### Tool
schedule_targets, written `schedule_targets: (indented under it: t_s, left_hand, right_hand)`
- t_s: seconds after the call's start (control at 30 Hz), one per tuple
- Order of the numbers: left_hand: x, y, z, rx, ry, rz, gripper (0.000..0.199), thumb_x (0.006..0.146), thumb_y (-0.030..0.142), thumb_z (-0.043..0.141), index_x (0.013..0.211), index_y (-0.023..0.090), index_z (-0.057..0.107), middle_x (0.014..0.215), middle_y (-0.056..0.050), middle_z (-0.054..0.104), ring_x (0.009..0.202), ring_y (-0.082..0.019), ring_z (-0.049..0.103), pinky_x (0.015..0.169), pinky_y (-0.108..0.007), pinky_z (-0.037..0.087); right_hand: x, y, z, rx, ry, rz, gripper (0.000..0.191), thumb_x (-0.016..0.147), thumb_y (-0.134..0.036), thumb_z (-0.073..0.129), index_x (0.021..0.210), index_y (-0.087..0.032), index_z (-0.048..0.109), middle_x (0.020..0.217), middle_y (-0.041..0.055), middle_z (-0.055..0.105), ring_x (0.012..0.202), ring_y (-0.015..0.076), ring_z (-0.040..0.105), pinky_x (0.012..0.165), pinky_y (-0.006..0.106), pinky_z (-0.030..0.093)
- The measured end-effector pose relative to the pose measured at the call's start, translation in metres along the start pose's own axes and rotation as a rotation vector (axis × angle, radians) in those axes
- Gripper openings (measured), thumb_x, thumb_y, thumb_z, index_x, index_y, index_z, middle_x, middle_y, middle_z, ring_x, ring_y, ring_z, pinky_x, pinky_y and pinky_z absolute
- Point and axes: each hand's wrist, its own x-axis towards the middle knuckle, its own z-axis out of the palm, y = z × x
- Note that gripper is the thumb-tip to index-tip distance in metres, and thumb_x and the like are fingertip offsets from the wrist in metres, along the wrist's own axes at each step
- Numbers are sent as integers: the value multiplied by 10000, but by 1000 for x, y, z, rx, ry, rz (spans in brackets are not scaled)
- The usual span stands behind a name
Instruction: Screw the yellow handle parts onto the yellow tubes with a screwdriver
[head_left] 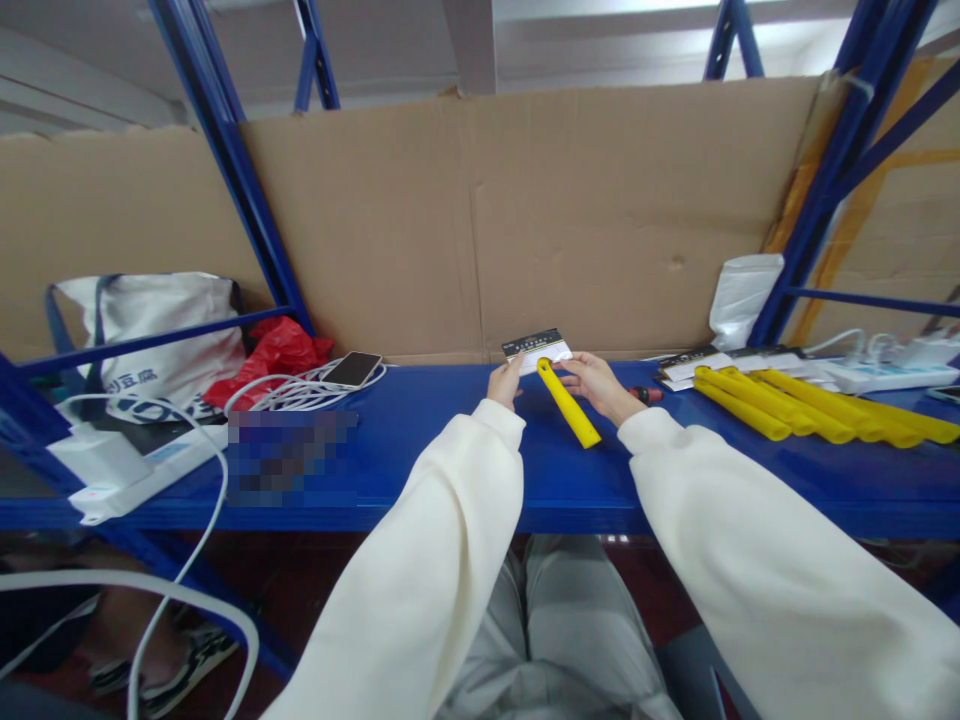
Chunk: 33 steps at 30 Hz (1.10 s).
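On the left, one white tote bag (169, 315), its contents hidden from me, stands beside one red plastic bag (274, 360); one phone (355, 369) lies by a coiled white cable (300, 392). At the centre, over the blue shelf (427, 415), my left hand (506, 384) pinches one black-and-white card (529, 349). One glossy yellow piece (571, 407), widening toward me, overlaps it. My right hand (596, 384) curls at their right; I can't tell which it grips. Farther right lie at least five more yellow pieces (750, 402) near several similar cards (701, 368).
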Motion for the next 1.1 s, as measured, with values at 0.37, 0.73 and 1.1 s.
schedule_targets:
  t_s: [0.37,0.73,1.1]
  left_hand:
    - [17,-10,0,-90,179,145,294,686,-77,664,865,156,652,873,-22,714,907,-161,724,846,-266,565]
    - [13,-11,2,-96,149,88,488,675,-115,638,1069,172,643,936,-35,712,858,-166,730,839,-294,582]
    - [-2,2,1,-49,110,-38,497,787,48,736,1227,206,568,1034,-65,684,851,-159,705,723,-254,572]
  right_hand:
    - [6,20,3,-262,-62,-222,736,664,-225,842,1308,-219,485,888,-15,703,683,132,658,620,235,544]
    - [-2,17,0,-519,-249,-375,168,704,-135,750,818,-210,652,886,-22,719,454,51,527,444,184,437]
    - [15,21,-12,-636,-60,-414,240,757,-94,721,940,-232,793,898,60,751,758,210,700,766,315,571]
